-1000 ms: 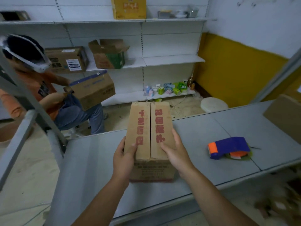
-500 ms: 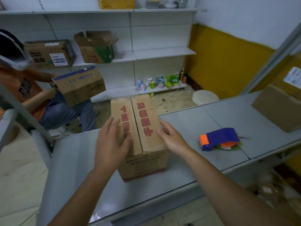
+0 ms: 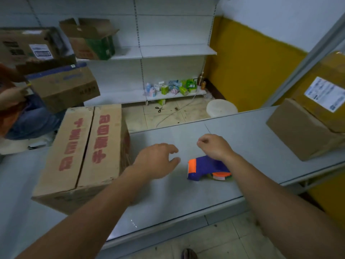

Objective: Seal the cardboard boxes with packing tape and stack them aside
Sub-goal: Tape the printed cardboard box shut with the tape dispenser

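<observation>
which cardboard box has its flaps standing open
The green-sided box on the back shelf: its top flaps stand up. The red-lettered box on the table has its flaps folded flat.

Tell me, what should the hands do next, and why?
Probably lower the right hand and grip the tape gun lying right by it. The box has closed flaps, but no tape shows on its seam, and that hand holds nothing.

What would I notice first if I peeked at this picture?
The big cardboard box with red letters, sitting at the left of the grey table. Next, the bright purple-and-orange tape dispenser lying to its right, with the left hand beside it and the right hand just over it, neither holding anything.
</observation>
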{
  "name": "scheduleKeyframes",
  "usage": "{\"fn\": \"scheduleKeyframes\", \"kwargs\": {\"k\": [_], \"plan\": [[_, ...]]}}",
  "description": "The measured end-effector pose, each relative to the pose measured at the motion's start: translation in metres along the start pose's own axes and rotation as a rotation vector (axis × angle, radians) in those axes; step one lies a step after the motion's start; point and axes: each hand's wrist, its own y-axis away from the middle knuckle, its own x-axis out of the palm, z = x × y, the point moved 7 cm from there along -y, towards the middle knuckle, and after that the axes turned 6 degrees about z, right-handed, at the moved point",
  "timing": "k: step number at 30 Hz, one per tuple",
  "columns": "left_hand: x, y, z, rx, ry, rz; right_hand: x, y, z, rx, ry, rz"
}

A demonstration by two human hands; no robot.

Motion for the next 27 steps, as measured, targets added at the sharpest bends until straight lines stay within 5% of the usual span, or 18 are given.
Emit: {"fn": "scheduleKeyframes", "kwargs": {"k": [6, 16, 20, 27], "plan": [[0.101, -0.043, 0.01, -0.163, 0.054, 0.205, 0.017, -0.034, -0.029, -0.046, 0.314, 0.305], [0.148, -0.029, 0.032, -0.276, 0.142, -0.021, 0.044, -0.054, -0.033, -0.066, 0.693, 0.509], [0.135, -0.025, 0.033, -0.31, 0.236, -0.209, 0.041, -0.059, -0.047, -0.024, 0.68, 0.548], [0.137, -0.055, 0.032, -0.259, 0.227, -0.132, 0.045, -0.051, -0.062, -0.073, 0.421, 0.606]]}}
